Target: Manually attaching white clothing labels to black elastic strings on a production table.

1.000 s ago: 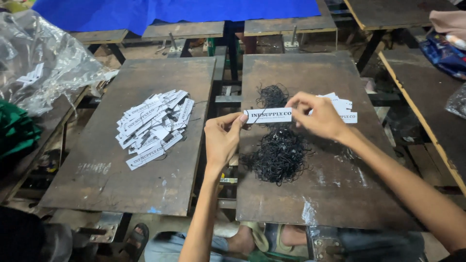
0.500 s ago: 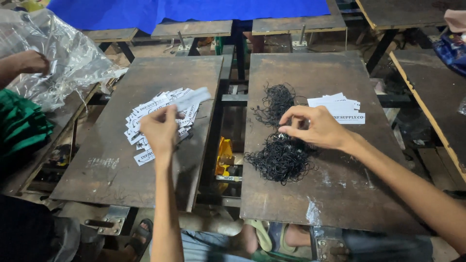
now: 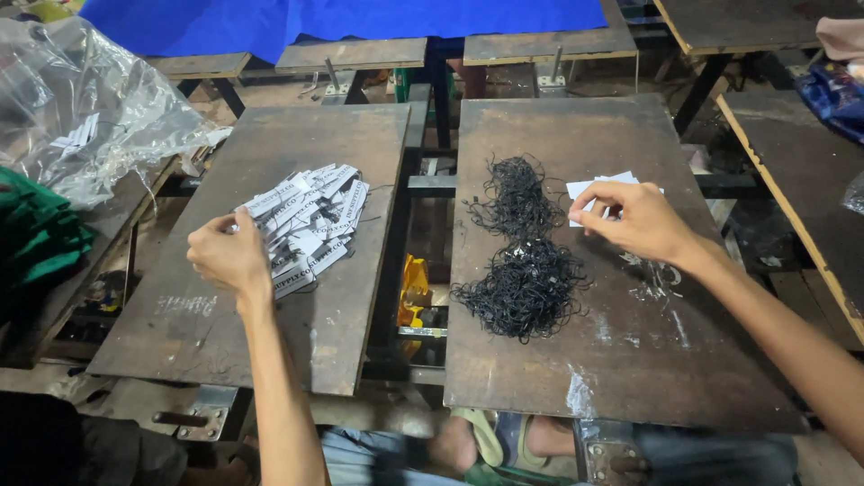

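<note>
Grip, left hand [image 3: 229, 256]: fingers curled and pressed at the left edge of the pile of paper tags [image 3: 306, 225]; whether a tag is pinched between them cannot be told.
Grip, right hand [image 3: 634, 220]: fingertips pinched together on the small stack of white tags [image 3: 589, 189], thumb beneath, fingers on top.
Feet: in sandals [image 3: 490, 441], bottom centre of the frame, below the near edge of the boards.
Left board [image 3: 189, 315]: dark, worn wooden panel, lower left to centre; bears the pile of paper tags in its upper middle.
Pile of paper tags: white strips with dark print, loosely fanned and overlapping, centre left of the frame.
Right board [image 3: 648, 360]: dark wooden panel, centre right; pale smears on its near half.
Black loops [image 3: 526, 265]: tangled heap of thin black string, centre of the frame, in two clumps, the larger one nearer; just left of the right hand, not touching it.
Small stack of white tags: upper right of centre, on the right board, partly covered by the right hand.
Yellow object [image 3: 414, 288]: in the gap between the two boards, lower down; kind unclear.
Clear plastic sheet [image 3: 81, 117]: crumpled, upper left.
Green cloth [image 3: 36, 234]: left edge.
Blue sheet [image 3: 360, 22]: across the top of the frame.
</note>
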